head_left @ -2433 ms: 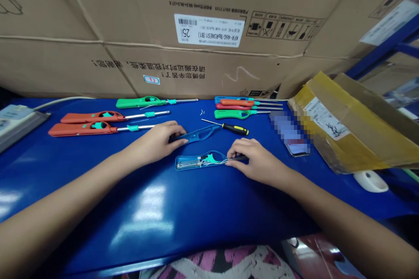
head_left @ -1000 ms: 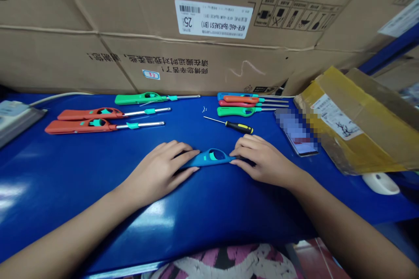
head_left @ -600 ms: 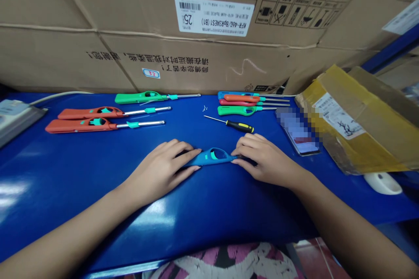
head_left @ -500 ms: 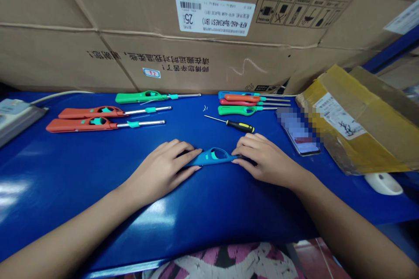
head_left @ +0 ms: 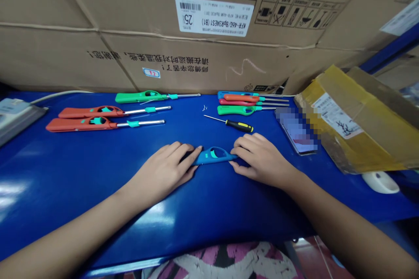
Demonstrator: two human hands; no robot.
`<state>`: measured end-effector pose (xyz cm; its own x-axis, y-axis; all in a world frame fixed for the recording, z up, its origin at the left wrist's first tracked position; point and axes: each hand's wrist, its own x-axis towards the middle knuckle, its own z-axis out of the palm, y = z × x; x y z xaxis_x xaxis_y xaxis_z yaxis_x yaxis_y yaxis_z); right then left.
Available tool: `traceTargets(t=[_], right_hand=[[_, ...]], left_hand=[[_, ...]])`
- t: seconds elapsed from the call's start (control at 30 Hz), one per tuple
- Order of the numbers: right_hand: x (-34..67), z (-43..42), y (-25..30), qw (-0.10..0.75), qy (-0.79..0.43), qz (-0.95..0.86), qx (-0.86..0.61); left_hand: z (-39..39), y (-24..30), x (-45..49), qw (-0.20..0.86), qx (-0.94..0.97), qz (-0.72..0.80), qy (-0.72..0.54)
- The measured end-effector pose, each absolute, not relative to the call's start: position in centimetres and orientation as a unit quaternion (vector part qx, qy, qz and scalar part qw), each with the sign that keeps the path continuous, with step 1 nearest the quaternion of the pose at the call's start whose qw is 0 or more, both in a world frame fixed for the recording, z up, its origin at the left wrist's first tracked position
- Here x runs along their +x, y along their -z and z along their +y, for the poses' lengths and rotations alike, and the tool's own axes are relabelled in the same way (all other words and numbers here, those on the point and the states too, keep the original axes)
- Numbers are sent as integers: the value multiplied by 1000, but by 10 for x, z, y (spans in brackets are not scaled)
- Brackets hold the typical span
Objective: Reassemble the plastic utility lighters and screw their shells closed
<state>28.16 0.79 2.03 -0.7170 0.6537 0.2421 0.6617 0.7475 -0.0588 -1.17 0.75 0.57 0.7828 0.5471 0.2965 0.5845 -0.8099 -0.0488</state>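
Between my two hands lies a blue long-nosed lighter (head_left: 214, 155) with a turquoise trigger in its oval opening. My left hand (head_left: 172, 163) is closed around its handle end, hiding that end. The fingers of my right hand (head_left: 257, 157) pinch the opposite end where the nozzle begins; the palm covers the rest of the nozzle. Just beyond lies a black and yellow screwdriver (head_left: 240, 126), its tip pointing left. Several tiny white bits, perhaps screws (head_left: 204, 107), sit past the tip.
At the left are two orange lighters (head_left: 81, 124) and a green lighter (head_left: 139, 96). Several more lighters (head_left: 237, 109) are bunched at centre right. A phone (head_left: 296, 133), a yellow-taped carton (head_left: 356, 126) and a white mouse (head_left: 380, 182) are on the right. A large cardboard sheet (head_left: 147, 39) stands behind.
Both hands and the blue lighter have shifted very slightly left in view. The left fingers have closed a little more on the handle; the grip otherwise looks the same.
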Motion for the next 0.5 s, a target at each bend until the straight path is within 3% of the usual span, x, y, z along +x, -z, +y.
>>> traceTargets(t=[0.5], right_hand=[[276,4,-19,202,-60,-917,-338]], left_hand=[[7,-14,-12,-219,-902,-302,219]])
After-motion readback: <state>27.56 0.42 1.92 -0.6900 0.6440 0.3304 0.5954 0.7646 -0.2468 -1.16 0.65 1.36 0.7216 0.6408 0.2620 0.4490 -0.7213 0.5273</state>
